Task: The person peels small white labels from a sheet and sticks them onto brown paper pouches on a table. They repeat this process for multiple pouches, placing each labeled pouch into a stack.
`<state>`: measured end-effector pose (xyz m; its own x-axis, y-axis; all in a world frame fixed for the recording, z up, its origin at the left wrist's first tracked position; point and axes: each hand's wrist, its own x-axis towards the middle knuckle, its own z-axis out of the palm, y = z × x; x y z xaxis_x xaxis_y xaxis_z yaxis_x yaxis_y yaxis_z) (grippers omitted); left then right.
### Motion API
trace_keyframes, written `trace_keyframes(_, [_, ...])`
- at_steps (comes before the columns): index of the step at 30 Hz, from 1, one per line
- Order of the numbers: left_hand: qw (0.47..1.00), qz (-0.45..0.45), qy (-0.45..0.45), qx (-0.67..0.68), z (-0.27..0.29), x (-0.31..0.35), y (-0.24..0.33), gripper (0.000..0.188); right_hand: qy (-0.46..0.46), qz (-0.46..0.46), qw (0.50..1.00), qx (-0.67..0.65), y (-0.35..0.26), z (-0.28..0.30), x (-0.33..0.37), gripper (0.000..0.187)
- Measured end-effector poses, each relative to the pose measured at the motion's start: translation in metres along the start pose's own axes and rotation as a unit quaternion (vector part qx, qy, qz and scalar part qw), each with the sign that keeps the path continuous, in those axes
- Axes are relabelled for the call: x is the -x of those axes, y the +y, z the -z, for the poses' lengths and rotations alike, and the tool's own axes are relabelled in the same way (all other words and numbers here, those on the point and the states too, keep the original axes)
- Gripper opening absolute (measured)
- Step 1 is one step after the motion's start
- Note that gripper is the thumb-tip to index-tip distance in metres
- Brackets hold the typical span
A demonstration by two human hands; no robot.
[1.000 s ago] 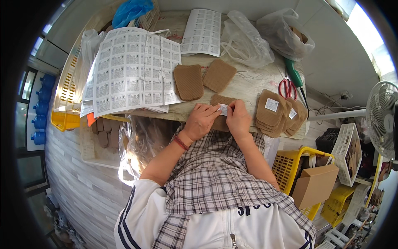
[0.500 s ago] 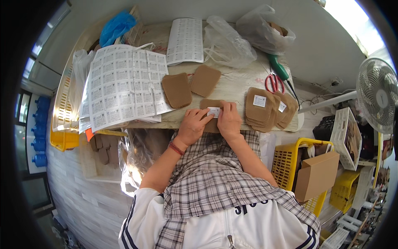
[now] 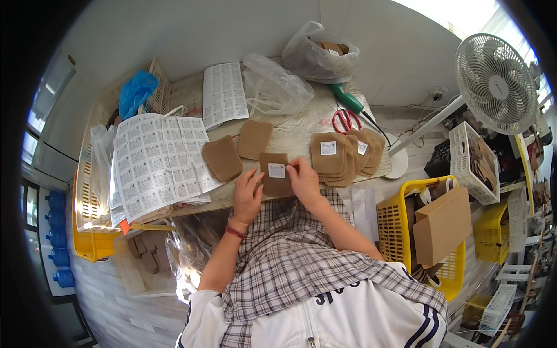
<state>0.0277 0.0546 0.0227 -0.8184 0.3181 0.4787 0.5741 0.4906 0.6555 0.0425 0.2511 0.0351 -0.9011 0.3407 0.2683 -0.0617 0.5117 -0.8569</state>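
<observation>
A brown rounded rectangular pad (image 3: pixel 277 185) lies at the table's near edge, with a small white label (image 3: pixel 277 170) on its upper part. My right hand (image 3: pixel 306 182) grips the pad's right edge with thumb and forefinger, close by the label. At the left side my left hand (image 3: pixel 248 197) has its fingers stretched out, beside the pad's left edge. Two plain brown pads lie just beyond, one tilted on the left (image 3: pixel 222 158) and another behind it (image 3: pixel 255 140). To the right sit overlapping stacks of labelled pads (image 3: pixel 328 160).
Printed label sheets (image 3: pixel 156 162) cover the table's left side, with another sheet (image 3: pixel 225 95) farther back. Red-handled scissors (image 3: pixel 347 120) and a green-handled tool (image 3: pixel 346 98) lie behind the stacks. A white fan (image 3: pixel 496 84) and a yellow basket (image 3: pixel 394 226) stand at the right.
My left hand has drawn back from the label toward the pad's left side. My right hand's fingers have moved off the label to the pad's right edge. The head view has shifted.
</observation>
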Motion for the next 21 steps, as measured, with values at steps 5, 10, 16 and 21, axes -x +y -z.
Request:
trace_keyframes(5, [0.986,0.086,0.03,0.143,-0.012,0.001,-0.004,0.028,0.057,-0.075,0.975,-0.203,-0.021,0.078,-0.02,0.013])
trace_keyframes(10, [0.787,0.319,-0.05,0.526,-0.044,-0.035,0.029,0.028,0.034,-0.089,0.952,-0.292,-0.003,0.088,-0.027,0.014])
trace_keyframes(16, [0.696,0.358,-0.042,0.622,-0.054,-0.038,0.037,0.031,0.057,-0.053,0.985,-0.153,-0.003,0.054,-0.011,0.01])
trace_keyframes(21, [0.704,0.361,-0.024,0.611,-0.046,-0.025,0.042,0.03,0.032,-0.023,0.995,-0.097,0.001,0.035,-0.005,0.014])
